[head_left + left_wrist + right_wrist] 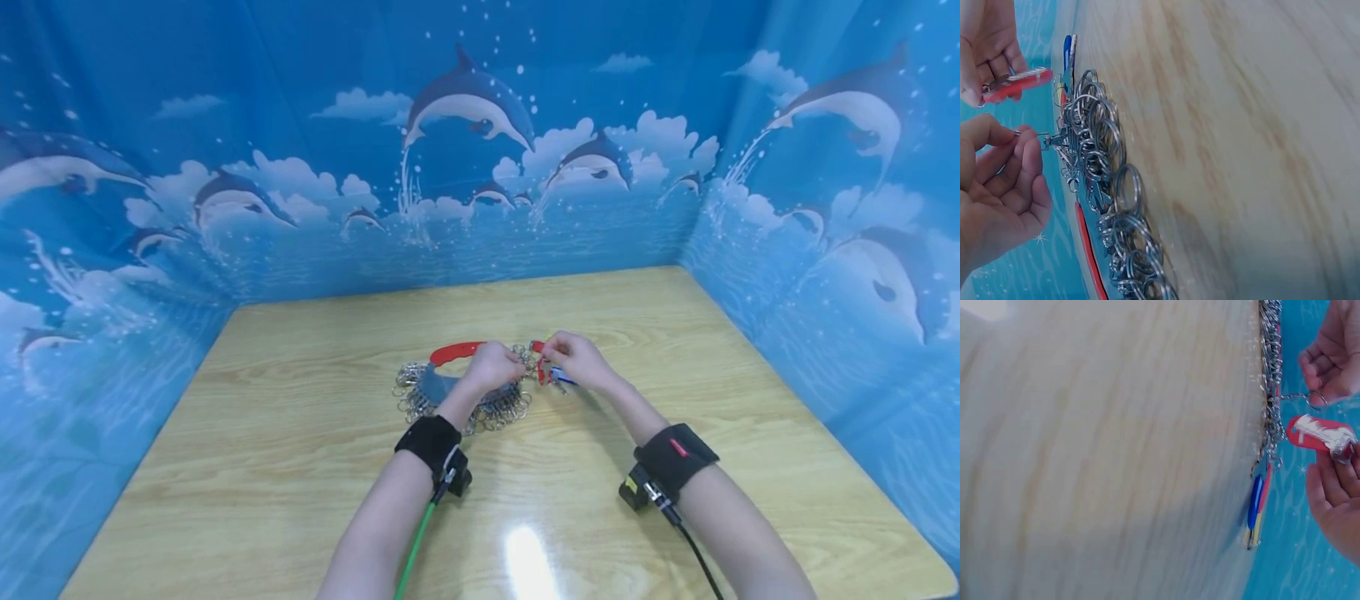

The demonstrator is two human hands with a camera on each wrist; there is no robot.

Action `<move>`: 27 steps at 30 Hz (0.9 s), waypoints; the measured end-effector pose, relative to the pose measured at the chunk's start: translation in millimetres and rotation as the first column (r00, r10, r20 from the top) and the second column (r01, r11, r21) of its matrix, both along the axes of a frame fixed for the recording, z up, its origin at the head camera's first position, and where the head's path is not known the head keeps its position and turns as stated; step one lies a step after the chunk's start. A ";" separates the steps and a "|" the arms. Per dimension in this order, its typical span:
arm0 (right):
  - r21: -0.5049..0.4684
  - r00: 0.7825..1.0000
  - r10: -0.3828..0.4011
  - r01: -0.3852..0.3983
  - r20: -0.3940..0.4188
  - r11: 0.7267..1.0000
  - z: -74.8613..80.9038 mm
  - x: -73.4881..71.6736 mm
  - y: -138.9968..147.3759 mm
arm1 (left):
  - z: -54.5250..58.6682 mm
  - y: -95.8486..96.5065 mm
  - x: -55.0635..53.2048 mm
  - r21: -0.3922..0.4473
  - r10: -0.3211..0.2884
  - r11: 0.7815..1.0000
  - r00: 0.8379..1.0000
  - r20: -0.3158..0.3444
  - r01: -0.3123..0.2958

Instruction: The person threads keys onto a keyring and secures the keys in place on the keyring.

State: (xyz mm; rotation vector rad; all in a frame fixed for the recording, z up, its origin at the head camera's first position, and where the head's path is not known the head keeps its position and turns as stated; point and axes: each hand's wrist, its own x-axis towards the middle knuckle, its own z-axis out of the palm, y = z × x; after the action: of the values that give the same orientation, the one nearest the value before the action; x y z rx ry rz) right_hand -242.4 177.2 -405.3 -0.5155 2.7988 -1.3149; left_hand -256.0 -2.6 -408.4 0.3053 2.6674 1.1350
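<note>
A key ring holder with a red handle [453, 352] and a grey plate [435, 387] lies on the table, its edge hung with many metal split rings [1127, 190]. Over its right end, my left hand [495, 367] pinches one split ring [1317, 400] between thumb and fingertips. That ring is still joined to the holder by a small clasp [1055, 140]. Just to the right, my right hand [579, 360] holds a red key tag [1317, 432] by the metal ring at its end. The tag carries a pale label and hangs close to the pinched ring.
More key tags, a blue one [1254, 501] and a yellow one [1257, 529] among them, lie on the wooden table [300, 467] beside the holder's right end, below my right hand. A dolphin-printed curtain [337, 242] stands behind the table and along both sides.
</note>
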 end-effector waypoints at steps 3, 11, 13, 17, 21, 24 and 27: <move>0.039 1.000 0.011 -0.010 -0.011 0.999 -4.7 -3.0 -3.6 | 0.1 1.2 -0.3 -0.022 -0.018 1.000 1.000 -0.012 0.018; 0.143 0.990 0.048 -0.028 -0.134 0.989 -12.8 -9.5 -18.2 | -1.3 2.1 -2.1 -0.102 -0.081 0.992 0.991 -0.104 0.070; 0.131 0.990 0.044 -0.026 -0.135 0.991 -13.1 -9.4 -19.8 | -1.5 1.5 -2.3 -0.104 -0.098 0.991 0.987 -0.124 0.086; 0.119 0.992 0.038 -0.023 -0.122 0.993 -13.5 -7.6 -21.5 | -2.0 0.0 -2.2 -0.104 -0.126 0.988 0.981 -0.145 0.112; 0.103 0.990 0.040 -0.026 -0.139 0.994 -13.0 -5.8 -22.9 | -1.9 -1.3 -1.5 -0.095 -0.128 0.989 0.980 -0.150 0.115; 0.097 0.986 0.036 -0.020 -0.162 0.995 -13.5 -5.6 -23.6 | -2.3 -1.9 -1.5 -0.082 -0.123 0.990 0.983 -0.137 0.113; 0.111 0.983 0.032 -0.012 -0.179 0.994 -14.9 -6.5 -23.7 | -3.1 -2.3 -1.7 -0.073 -0.125 0.991 0.984 -0.127 0.116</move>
State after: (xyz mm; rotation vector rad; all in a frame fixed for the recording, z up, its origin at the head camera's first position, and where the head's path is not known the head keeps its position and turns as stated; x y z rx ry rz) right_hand -248.9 153.6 -420.3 -0.6923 2.9789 -1.1566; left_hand -257.7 -4.9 -411.5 0.5397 2.7488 1.0227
